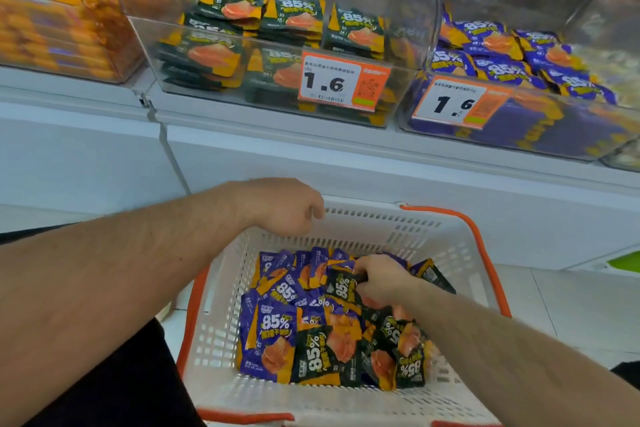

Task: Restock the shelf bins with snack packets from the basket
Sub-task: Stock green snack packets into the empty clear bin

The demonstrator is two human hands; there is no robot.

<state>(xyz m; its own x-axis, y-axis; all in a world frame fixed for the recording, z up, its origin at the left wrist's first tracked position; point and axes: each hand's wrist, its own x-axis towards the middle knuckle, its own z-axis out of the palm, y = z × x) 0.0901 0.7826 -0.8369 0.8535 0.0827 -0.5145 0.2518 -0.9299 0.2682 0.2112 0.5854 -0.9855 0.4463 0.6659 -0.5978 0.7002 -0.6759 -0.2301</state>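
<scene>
**Light, crinkly packets: take them by the edge**

Your right hand (379, 279) is down in the white basket (408, 229), fingers curled around a dark green packet (341, 288) near the top of the heap. Your left hand (285, 206) curls over the basket's far rim, and what its fingers close on I cannot tell. These look like small foil sachets: light, limp, slick-faced, likely to slide off one another. Pinch a sealed edge or corner rather than the puffy middle, and you could probably lift several together. Green and purple packets (273, 336) lie mixed, so sort as you go: the green bin (277, 45) sits straight above, the purple bin (519, 80) to its right.
</scene>
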